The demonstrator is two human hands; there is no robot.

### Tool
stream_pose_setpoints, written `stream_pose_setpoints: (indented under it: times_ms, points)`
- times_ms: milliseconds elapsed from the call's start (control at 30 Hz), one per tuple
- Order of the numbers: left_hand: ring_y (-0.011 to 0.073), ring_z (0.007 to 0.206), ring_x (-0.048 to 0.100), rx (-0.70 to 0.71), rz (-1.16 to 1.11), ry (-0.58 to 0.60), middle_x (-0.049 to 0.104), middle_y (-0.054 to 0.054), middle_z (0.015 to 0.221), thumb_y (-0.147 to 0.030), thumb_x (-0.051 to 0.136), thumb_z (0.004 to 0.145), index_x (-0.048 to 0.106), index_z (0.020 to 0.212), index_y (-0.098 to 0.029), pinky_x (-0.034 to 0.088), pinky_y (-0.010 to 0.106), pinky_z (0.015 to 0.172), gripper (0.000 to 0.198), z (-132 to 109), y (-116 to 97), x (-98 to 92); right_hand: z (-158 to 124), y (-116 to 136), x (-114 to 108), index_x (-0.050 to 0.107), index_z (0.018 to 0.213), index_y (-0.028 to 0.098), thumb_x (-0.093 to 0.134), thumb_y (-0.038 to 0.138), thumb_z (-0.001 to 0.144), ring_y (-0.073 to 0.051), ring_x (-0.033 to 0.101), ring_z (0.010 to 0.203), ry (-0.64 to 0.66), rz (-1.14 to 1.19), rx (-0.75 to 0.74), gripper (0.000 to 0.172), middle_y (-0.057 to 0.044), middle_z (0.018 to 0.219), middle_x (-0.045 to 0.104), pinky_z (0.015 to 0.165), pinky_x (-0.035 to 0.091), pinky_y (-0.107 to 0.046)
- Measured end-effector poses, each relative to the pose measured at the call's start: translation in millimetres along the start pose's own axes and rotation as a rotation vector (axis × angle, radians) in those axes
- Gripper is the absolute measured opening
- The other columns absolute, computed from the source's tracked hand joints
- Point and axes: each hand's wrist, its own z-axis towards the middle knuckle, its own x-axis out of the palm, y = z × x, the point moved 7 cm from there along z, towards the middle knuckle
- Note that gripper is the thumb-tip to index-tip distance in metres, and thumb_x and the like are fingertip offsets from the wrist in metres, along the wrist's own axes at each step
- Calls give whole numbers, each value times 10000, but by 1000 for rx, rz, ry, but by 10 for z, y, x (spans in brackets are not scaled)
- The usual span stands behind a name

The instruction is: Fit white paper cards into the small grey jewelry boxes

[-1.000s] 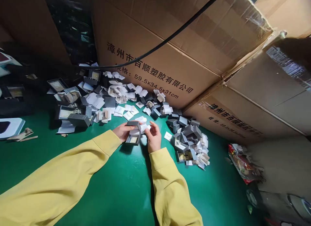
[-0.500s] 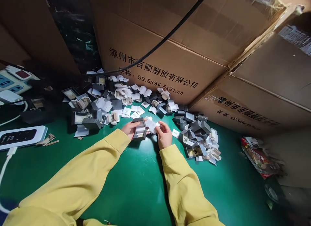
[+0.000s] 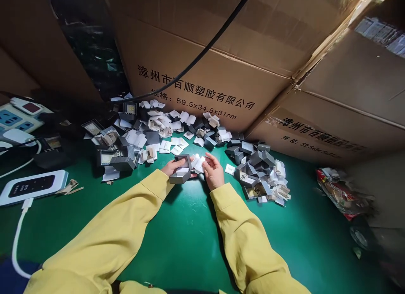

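Observation:
My left hand (image 3: 172, 166) is closed around a small dark grey hinged box (image 3: 179, 178), its lid raised and something white inside. My right hand (image 3: 214, 171) pinches a small folded white paper piece (image 3: 198, 163) just right of the box. Beyond both hands lies a heap of similar small boxes and folded white papers (image 3: 136, 138). To the right of my right hand is a second pile of dark small boxes (image 3: 257, 163) mixed with white papers, and a flat white card (image 3: 230, 169) lies at its near side.
Large cardboard cartons (image 3: 196, 53) stand behind the green table (image 3: 186, 252). A black cable (image 3: 202, 55) hangs across them. At the left are a white device (image 3: 33, 186) with a plugged cable and a power strip (image 3: 19, 119). A crumpled red package (image 3: 338, 192) lies far right.
The box in my left hand has tilted, so its front face shows more. The white paper in my right hand appears more folded and nearer the box. The camera view has shifted slightly.

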Motion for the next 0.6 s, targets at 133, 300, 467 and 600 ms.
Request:
stream_pose_setpoints:
  times_ms: [133,300,467,600]
  points:
    - [356,877,637,22,-22,-13,672,163,818,-230,624,709,650,844,-107,499,573,767,185,7,2,15,-53,132,26,595,974,193,672,333,648,-125,562,777,-5,-218,-138,364,-68,1058,585,668,500,-272]
    - [311,824,659,89,-16,-57,669,170,867,-210,603,737,639,886,-88,540,487,732,196,35,-54,-26,-177,315,169,613,1050,220,580,324,757,-163,534,907,79,-585,-405,313,-64,1064,582,709,494,-284]
    - [226,631,663,112,34,-103,680,131,741,-190,604,741,658,900,-77,555,335,599,202,36,-81,-47,-207,318,246,553,1164,236,623,351,736,-209,506,982,166,-814,-545,449,-74,1070,600,834,459,-362]
    - [194,635,658,131,82,-96,687,106,754,-195,644,710,652,943,-56,546,309,646,272,-5,-88,-2,-216,352,249,570,1129,184,605,346,754,-232,478,1028,129,-957,-694,409,-107,1103,574,886,435,-400]
